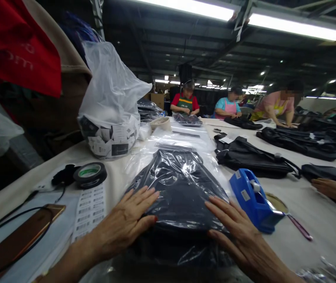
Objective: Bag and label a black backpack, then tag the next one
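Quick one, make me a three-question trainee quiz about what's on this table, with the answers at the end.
1. What do the wearer's left hand and right hand rest on? A: a label sheet; B: a black item in clear plastic; C: a cardboard box.
2. True or false: the blue tape dispenser stands nearer the right hand than the left.
3. Fill in: the black tape roll shows white and ____ inside its core.

Key: 1 B; 2 true; 3 green.

Glare above, murk behind

White tubes [296, 26] burn out overhead; the roof [162, 47] stays dim. Hard glare streaks clear plastic [185, 167] beyond my left hand [132, 216]. Red cloth [17, 43] stretches at left edge, lettering soft. Pixel blocks cover distant heads [235, 92].
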Demonstrator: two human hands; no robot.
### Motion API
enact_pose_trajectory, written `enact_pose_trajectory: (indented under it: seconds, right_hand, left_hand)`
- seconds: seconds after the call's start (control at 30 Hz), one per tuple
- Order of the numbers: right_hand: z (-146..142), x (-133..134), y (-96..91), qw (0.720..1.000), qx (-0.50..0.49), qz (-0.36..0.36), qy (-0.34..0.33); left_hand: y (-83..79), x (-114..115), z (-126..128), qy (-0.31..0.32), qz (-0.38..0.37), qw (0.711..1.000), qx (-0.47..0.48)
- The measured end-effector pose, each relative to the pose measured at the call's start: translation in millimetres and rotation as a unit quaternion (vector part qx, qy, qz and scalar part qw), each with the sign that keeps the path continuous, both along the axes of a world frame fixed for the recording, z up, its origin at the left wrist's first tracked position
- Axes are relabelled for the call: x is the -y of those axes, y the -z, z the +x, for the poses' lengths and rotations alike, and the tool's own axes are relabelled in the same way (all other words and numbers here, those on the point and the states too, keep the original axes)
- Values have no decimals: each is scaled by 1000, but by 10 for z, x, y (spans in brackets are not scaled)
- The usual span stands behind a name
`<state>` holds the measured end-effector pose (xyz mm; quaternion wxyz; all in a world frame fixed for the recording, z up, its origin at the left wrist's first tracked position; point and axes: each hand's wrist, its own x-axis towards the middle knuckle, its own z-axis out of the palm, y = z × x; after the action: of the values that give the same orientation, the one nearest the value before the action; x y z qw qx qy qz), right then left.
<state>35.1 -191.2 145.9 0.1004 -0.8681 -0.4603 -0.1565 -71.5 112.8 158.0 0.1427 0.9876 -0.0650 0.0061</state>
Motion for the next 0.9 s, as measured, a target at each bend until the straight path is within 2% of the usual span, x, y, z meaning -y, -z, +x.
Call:
enact_pose_trajectory:
  seconds: [0.07,0.13,0.23,0.33,0.47,0.6,0.67,0.73,0.83,0.9]
  right_hand:
    - [-6,-149,152,1000,9,-17,25]
    - [8,-229,435,997,30,-43,50]
    - [28,-223,831,994,89,-35,55]
    - [29,-175,959,993,106,-15,52]
    - [-31,-153,844,995,69,-20,63]
    - [-96,-189,633,993,-31,-40,103]
    - [-98,-250,488,990,-70,-49,112]
    - [-73,-364,345,990,-74,-57,104]
    - [25,-652,288,999,-12,-22,36]
    - [91,-885,414,998,30,10,-47]
  left_hand:
    - [124,151,87,1,17,1000,1]
    - [379,249,115,15,50,999,-4]
    - [738,277,74,13,88,995,38]
    - [864,235,34,25,100,992,77]
    - [870,196,43,35,103,986,123]
    - [898,162,106,26,81,989,123]
    - [845,174,105,19,46,994,93]
    - [722,223,53,3,-4,999,50]
    - [507,304,-32,-24,-106,994,21]
    - [422,273,-59,-30,-211,975,59]
